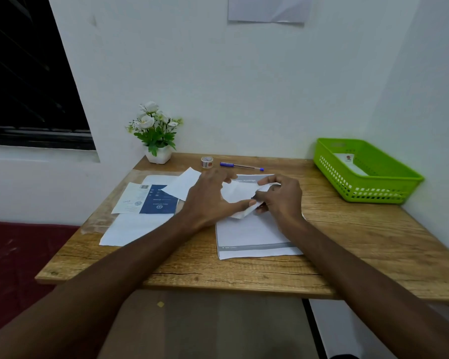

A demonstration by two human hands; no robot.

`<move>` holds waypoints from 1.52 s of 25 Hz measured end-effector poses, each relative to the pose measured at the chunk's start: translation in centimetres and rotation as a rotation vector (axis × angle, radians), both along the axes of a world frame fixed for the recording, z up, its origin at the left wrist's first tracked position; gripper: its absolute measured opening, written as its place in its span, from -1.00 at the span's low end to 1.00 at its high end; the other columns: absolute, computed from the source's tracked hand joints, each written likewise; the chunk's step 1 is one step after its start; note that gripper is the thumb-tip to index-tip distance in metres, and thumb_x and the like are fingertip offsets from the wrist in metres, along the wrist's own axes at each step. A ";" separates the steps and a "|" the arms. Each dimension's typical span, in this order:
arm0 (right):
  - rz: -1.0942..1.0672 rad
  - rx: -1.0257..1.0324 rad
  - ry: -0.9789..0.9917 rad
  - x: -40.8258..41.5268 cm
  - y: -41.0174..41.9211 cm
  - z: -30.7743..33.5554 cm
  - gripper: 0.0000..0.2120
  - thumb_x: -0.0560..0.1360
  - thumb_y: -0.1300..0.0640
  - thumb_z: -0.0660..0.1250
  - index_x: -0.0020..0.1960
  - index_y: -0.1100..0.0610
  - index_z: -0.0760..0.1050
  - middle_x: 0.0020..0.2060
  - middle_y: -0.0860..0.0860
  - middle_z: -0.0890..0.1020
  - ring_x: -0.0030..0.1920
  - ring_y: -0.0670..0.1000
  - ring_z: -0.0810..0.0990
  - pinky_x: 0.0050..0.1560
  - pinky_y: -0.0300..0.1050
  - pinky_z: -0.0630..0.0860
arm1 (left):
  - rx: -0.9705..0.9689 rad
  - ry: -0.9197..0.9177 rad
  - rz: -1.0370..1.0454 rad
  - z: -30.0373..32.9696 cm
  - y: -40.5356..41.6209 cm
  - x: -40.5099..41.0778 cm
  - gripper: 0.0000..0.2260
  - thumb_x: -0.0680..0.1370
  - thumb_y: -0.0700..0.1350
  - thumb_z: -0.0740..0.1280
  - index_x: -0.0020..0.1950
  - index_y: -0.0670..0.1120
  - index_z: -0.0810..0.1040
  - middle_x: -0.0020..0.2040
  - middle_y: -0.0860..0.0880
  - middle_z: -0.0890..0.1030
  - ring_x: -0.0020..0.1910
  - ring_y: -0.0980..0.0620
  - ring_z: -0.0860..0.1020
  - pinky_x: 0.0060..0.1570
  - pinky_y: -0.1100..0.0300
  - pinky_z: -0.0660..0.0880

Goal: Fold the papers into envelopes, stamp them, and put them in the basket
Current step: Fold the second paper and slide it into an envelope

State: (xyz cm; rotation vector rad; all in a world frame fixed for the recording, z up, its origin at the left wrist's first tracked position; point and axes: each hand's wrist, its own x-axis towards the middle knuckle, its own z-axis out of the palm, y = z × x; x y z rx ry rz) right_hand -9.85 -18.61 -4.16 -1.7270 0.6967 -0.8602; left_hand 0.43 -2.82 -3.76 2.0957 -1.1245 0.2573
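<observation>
A small white paper (237, 195), partly folded, is held just above the middle of the wooden table (347, 244). My left hand (209, 196) pinches its left and lower edge with the thumb. My right hand (280, 196) pinches its right side, fingers curled round the fold. Under both hands lies a larger white sheet (254, 235) with a grey band. The green basket (368, 182) stands at the table's right rear with a stamped white envelope (350, 161) inside. A roll of stamps (207, 161) sits at the back.
A blue pen (240, 165) lies beside the roll. More papers, one with a blue printed panel (157, 200) and a loose white slip (183, 183), cover the table's left half. A potted white flower (156, 133) stands at the back left, against the wall.
</observation>
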 end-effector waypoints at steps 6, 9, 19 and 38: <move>-0.033 -0.122 -0.028 0.3 0.4 -0.5 -0.57 0.25 0.17 0.70 0.00 0.11 0.56 -0.30 0.10 0.72 -0.49 0.11 0.68 -0.49 0.02 0.62 | 0.031 -0.095 0.056 0.1 -0.3 -0.7 -0.57 0.42 0.19 0.50 0.22 0.08 0.57 0.12 0.10 0.61 0.08 0.08 0.54 -0.03 0.14 0.45; -0.003 -0.191 -0.012 0.3 0.7 -0.7 -0.61 0.34 0.15 0.65 0.07 0.11 0.55 -0.16 0.08 0.72 -0.45 0.07 0.70 -0.47 0.00 0.63 | 0.094 -0.142 0.106 0.3 -0.1 -0.6 -0.64 0.45 0.14 0.45 0.21 0.10 0.60 0.17 0.08 0.60 0.09 0.06 0.56 -0.04 0.18 0.32; 0.208 -0.213 0.046 0.6 1.4 -0.5 -0.70 0.49 0.23 0.52 0.15 0.12 0.51 -0.32 0.06 0.73 -0.48 0.08 0.69 -0.50 -0.04 0.62 | 0.400 -0.440 0.285 0.9 0.0 -1.6 -0.73 0.61 0.00 0.35 0.30 0.04 0.56 0.17 -0.04 0.62 -0.08 -0.04 0.62 -0.25 0.13 0.27; 0.161 -0.164 0.132 -1.0 -3.2 2.1 -0.68 0.35 0.15 0.44 0.10 0.12 0.64 -0.16 0.11 0.75 -0.26 0.06 0.73 -0.26 -0.04 0.65 | 0.147 -0.333 0.079 0.6 0.1 -1.4 -0.68 0.67 -0.12 0.29 0.42 -0.04 0.59 0.32 -0.10 0.60 0.09 -0.05 0.62 -0.08 0.28 0.28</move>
